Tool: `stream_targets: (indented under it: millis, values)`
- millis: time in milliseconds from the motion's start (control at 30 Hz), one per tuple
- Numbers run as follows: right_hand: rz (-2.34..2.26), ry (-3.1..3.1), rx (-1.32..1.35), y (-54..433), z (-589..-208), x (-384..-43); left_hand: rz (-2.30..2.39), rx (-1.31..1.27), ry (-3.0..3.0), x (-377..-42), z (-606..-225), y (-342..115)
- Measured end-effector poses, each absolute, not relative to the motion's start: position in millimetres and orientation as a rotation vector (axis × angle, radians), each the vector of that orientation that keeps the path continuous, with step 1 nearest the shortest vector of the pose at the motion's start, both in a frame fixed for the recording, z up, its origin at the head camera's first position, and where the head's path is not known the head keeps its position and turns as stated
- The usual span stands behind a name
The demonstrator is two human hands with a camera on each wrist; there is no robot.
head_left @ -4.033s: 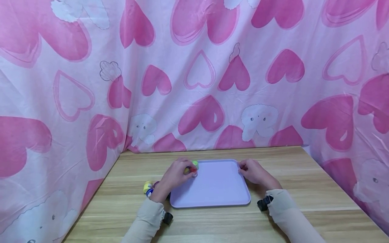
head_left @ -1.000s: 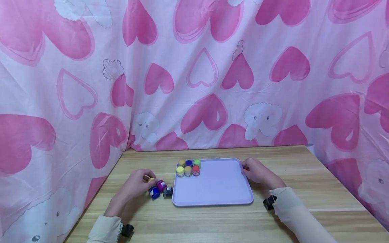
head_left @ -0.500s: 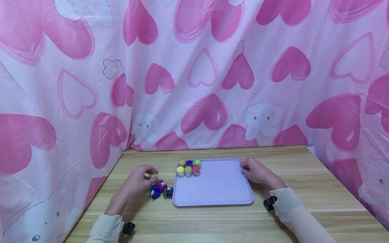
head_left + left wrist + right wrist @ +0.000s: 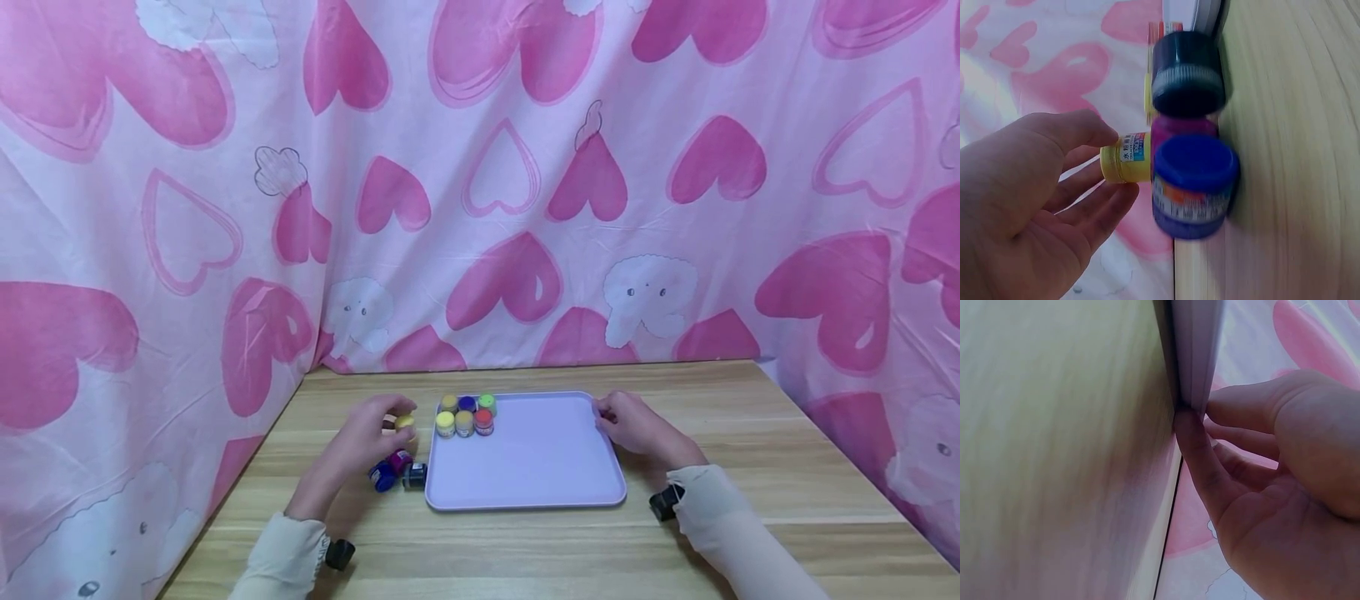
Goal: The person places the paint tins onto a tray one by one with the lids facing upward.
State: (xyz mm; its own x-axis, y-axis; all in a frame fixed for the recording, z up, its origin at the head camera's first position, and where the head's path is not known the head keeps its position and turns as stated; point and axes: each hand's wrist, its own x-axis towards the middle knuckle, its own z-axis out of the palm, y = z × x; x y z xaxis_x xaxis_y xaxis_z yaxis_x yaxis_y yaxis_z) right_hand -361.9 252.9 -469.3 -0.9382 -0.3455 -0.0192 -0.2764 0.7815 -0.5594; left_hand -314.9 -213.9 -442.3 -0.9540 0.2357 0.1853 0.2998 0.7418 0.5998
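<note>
Shifted rightward since half a second ago, the small yellow cylindrical plastic paint jar [image 4: 1125, 159] hangs above the wood-grain table [image 4: 525, 550], pinched by the left hand [image 4: 365, 433], just beside the flat lilac rectangular plastic tray [image 4: 540, 458], whose right rim the right hand [image 4: 633, 427] pinches. A loose grip could drop it, and a low approach could clip the rim or topple the six small multicoloured round jars [image 4: 464, 422] grouped at the tray's far left corner.
</note>
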Motion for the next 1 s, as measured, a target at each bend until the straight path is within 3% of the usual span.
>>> stream_targets:
  millis: [500,1000]
  values:
    - [-0.890,2.840,-0.469,253.6,-468.2,-360.0,-1.014,-0.702,-2.811,-320.5,-445.4,-178.4]
    - [-0.885,2.843,-0.460,253.7,-470.1,-361.0,-0.974,-0.869,-2.793,-320.3,-456.1,-173.2]
